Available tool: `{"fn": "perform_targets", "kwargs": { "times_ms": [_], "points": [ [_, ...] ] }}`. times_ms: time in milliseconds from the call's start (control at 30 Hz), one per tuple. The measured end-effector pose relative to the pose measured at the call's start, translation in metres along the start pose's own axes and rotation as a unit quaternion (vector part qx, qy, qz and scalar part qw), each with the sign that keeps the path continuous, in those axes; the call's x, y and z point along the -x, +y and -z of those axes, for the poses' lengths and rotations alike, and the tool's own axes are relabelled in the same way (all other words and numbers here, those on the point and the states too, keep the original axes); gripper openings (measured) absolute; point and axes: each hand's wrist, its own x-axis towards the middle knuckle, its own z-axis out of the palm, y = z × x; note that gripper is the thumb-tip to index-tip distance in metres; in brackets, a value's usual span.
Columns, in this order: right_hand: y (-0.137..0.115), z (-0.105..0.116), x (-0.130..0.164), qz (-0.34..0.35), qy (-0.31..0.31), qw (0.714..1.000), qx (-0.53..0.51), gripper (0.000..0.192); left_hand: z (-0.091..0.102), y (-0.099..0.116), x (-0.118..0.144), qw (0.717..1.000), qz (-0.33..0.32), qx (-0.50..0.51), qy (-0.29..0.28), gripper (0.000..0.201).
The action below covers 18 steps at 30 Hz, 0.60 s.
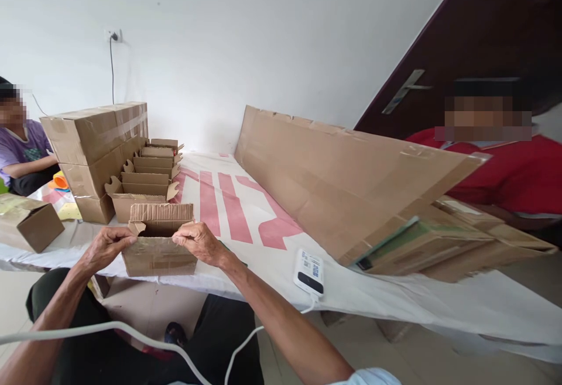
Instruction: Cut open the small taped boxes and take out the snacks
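A small cardboard box [160,256] with its top open stands at the table's near edge, its rear flap [161,212] raised. My left hand [109,246] pinches the box's left front corner between thumb and fingers. At the opposite corner, my right hand [199,241] grips the upper right edge the same way. The inside of the box is dark, and I cannot make out what it holds. Directly behind it runs a row of similar open boxes [144,189] with flaps sticking up.
Closed cartons [94,139] are stacked behind the left side. A large cardboard sheet [325,174] leans across the right, near flattened cardboard [474,239]. A white device [309,271] with a cable lies on the covered table [272,279]. One person [26,145] sits left, another [504,174] right.
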Motion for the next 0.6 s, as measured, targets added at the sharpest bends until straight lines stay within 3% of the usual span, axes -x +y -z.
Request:
{"fn": "perform_targets", "kwargs": {
  "times_ms": [133,333,467,600],
  "points": [
    [-0.005,0.001,0.005,0.006,0.012,0.999,-0.047,0.025,0.002,0.004,0.006,1.0,-0.005,0.005,-0.005,0.046],
    [-0.016,0.0,0.008,0.026,0.006,1.0,-0.009,0.028,0.001,0.012,0.009,0.999,-0.031,-0.021,-0.023,0.043],
    [-0.019,-0.001,0.007,0.024,0.008,1.0,0.002,0.026,-0.012,0.028,0.002,0.993,-0.073,-0.087,-0.041,0.033],
    [-0.021,0.0,0.009,0.024,0.002,1.0,0.008,0.027,-0.028,0.047,-0.008,0.974,-0.124,-0.178,-0.064,0.037]
  ]
}}
